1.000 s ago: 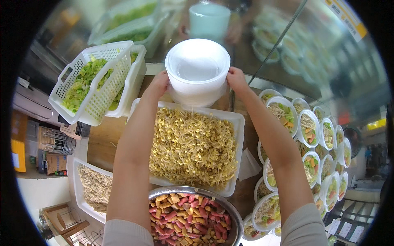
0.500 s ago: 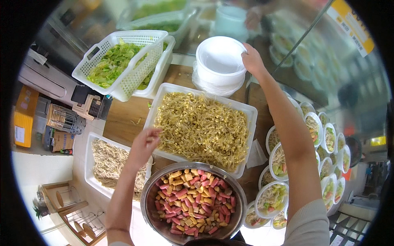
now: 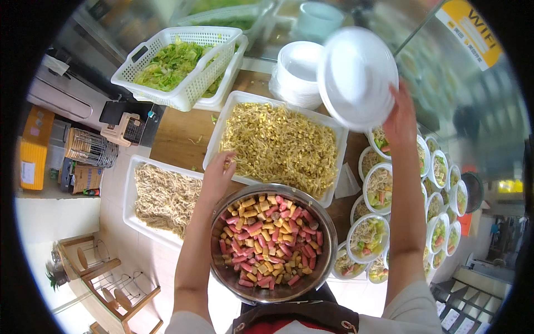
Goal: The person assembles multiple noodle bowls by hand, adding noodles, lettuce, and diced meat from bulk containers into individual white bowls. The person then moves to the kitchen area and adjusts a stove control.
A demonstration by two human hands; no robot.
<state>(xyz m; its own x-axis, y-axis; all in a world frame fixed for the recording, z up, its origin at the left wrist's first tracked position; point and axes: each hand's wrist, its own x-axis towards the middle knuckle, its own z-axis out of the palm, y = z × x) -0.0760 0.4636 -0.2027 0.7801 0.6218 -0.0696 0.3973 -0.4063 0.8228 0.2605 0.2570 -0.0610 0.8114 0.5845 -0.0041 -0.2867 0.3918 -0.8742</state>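
My right hand [image 3: 401, 114] grips the rim of a white round bowl [image 3: 359, 78], tilted up beside a stack of white bowls [image 3: 297, 83]. Over the left edge of a white tray [image 3: 340, 167] of yellow bean sprouts [image 3: 278, 145] is my left hand [image 3: 218, 173], holding nothing visible, its fingers loosely curled and apart. Directly in front of me, a steel basin [image 3: 328, 245] contains cut pink sausage and yellow-brown chunks [image 3: 271, 242]. Filled bowls [image 3: 368, 238] with sprouts, greens and pink pieces stand stacked at the right.
A white perforated basket [image 3: 214, 67] of chopped lettuce [image 3: 169, 64] rests tilted on another tub at the back left. Pale shredded strips fill a white tray [image 3: 130, 206] at the left. A glass panel [image 3: 428, 72] rises behind the table.
My right hand has lifted one bowl off the stack and brought it right and nearer. My left hand has shifted slightly right, still by the sprout tray. The view has shifted too.
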